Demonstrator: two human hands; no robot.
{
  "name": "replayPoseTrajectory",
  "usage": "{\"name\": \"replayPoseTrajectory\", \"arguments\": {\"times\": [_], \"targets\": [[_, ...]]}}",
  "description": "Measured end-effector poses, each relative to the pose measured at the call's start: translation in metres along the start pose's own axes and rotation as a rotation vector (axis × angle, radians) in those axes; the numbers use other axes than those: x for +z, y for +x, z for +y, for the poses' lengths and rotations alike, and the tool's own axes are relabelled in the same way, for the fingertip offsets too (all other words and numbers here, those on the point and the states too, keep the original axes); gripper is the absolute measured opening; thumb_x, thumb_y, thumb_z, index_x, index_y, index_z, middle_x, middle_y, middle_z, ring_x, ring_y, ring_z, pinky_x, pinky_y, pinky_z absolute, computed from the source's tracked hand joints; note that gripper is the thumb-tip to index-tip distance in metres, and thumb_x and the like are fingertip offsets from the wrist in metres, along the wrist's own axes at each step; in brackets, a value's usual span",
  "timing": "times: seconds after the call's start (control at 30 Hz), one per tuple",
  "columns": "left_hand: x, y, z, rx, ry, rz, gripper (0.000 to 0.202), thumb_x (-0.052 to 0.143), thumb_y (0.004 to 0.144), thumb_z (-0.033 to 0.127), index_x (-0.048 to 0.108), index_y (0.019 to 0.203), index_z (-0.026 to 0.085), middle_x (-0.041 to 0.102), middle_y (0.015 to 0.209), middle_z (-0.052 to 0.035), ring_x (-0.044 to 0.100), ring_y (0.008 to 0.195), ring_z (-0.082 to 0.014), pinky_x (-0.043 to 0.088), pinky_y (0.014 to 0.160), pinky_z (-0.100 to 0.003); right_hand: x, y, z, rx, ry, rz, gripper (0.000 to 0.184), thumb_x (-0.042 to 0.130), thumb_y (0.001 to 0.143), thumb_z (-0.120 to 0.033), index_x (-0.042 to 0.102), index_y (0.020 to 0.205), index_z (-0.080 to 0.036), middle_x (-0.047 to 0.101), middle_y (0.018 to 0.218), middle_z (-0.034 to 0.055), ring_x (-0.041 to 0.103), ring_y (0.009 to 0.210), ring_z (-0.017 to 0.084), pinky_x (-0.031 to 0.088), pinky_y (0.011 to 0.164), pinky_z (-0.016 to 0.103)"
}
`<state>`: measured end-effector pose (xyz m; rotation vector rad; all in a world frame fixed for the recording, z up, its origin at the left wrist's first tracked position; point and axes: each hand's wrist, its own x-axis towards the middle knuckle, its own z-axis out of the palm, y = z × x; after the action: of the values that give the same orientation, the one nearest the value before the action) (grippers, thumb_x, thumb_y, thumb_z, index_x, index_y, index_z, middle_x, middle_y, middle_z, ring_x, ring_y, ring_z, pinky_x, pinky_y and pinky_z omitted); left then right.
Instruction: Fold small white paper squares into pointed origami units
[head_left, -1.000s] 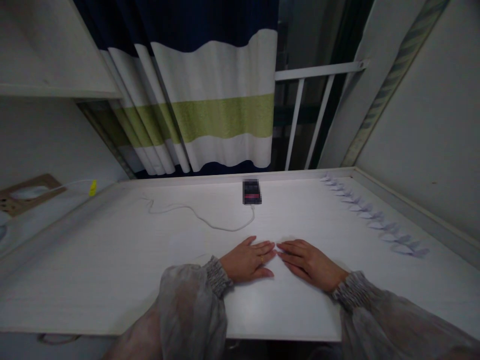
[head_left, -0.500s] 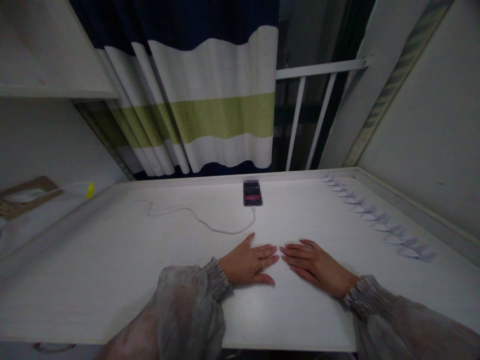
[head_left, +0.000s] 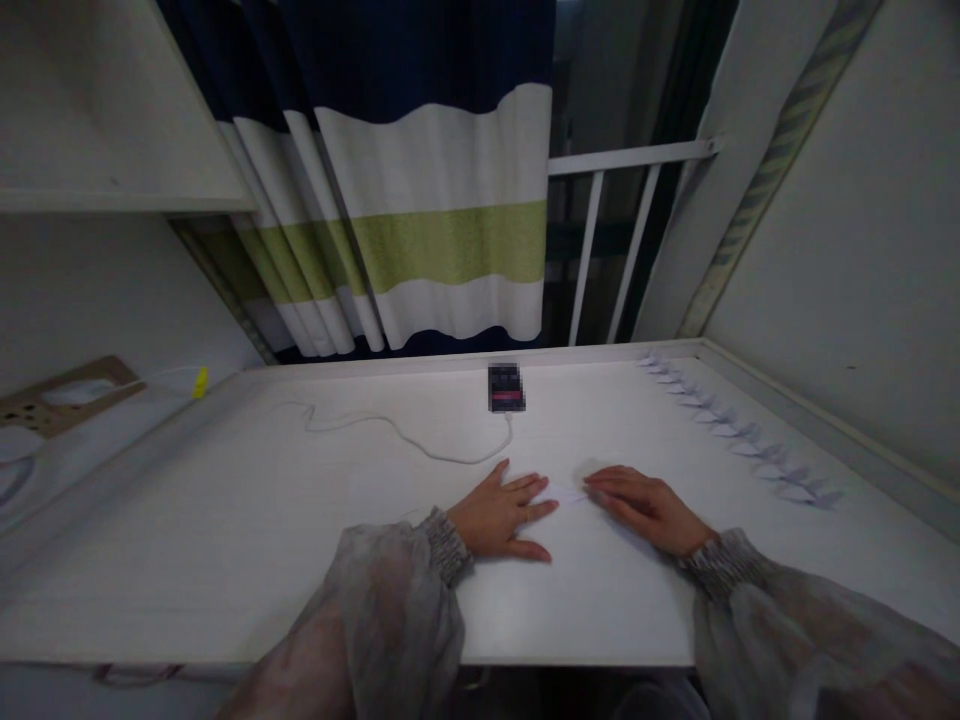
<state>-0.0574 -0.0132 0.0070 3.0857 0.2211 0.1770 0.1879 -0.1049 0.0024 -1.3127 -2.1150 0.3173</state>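
My left hand (head_left: 504,512) lies flat on the white table with its fingers spread, the fingertips at the left end of a small piece of white paper (head_left: 571,495). At the paper's right end, my right hand (head_left: 651,508) has its thumb and fingers drawn together in a pinch on the edge. Most of the paper blends into the white tabletop, and part of it seems to lie beneath the left fingers, so its full shape is hard to make out.
Several folded white paper pieces (head_left: 739,435) stand in a slanting row along the right side. A phone (head_left: 506,388) with a white cable (head_left: 420,447) lies at the back of the table (head_left: 225,560). A brown cut-out board (head_left: 105,375) leans at the far left.
My right hand has gone from lying flat to a raised pinch, shifting slightly right. White paper now shows between the hands. My left fingers have spread wider, and the view has tilted slightly.
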Motion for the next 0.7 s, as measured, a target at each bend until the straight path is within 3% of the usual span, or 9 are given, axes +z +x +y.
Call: {"name": "replayPoseTrajectory", "arguments": {"times": [0.13, 0.3, 0.47, 0.7], "targets": [[-0.002, 0.000, 0.003, -0.009, 0.017, 0.001, 0.066, 0.027, 0.076, 0.063, 0.032, 0.128, 0.022, 0.034, 0.135, -0.0102, 0.033, 0.123, -0.0241, 0.018, 0.100, -0.049, 0.003, -0.001, -0.008, -0.117, -0.121, 0.031, 0.027, 0.041, 0.084, -0.025, 0.060, 0.103, -0.021, 0.062, 0.105, 0.0082, 0.054, 0.099, 0.019, 0.045, 0.086, 0.040], [-0.002, 0.001, 0.003, 0.003, 0.049, -0.008, 0.067, 0.026, 0.076, 0.064, 0.033, 0.127, 0.022, 0.037, 0.134, -0.0113, 0.034, 0.122, -0.0254, 0.018, 0.098, -0.050, 0.014, 0.004, -0.018, -0.211, -0.263, -0.095, 0.032, 0.041, 0.083, -0.023, 0.055, 0.111, -0.017, 0.057, 0.116, 0.0101, 0.049, 0.109, 0.020, 0.039, 0.093, 0.043], [-0.006, 0.003, 0.003, 0.013, 0.072, -0.022, 0.068, 0.028, 0.074, 0.065, 0.035, 0.126, 0.022, 0.039, 0.132, -0.0119, 0.036, 0.119, -0.0279, 0.016, 0.097, -0.053, 0.021, 0.011, -0.022, -0.153, -0.315, -0.214, 0.035, 0.040, 0.085, -0.027, 0.052, 0.116, -0.018, 0.052, 0.123, 0.0094, 0.045, 0.115, 0.022, 0.034, 0.095, 0.047], [-0.018, 0.007, -0.001, 0.036, 0.090, -0.097, 0.066, 0.032, 0.071, 0.067, 0.039, 0.124, 0.028, 0.043, 0.130, -0.0080, 0.038, 0.111, -0.0328, 0.012, 0.091, -0.064, 0.013, 0.012, -0.020, -0.052, -0.273, -0.332, 0.037, 0.035, 0.087, -0.034, 0.046, 0.122, -0.025, 0.047, 0.128, 0.0054, 0.038, 0.121, 0.020, 0.026, 0.099, 0.049]]}}
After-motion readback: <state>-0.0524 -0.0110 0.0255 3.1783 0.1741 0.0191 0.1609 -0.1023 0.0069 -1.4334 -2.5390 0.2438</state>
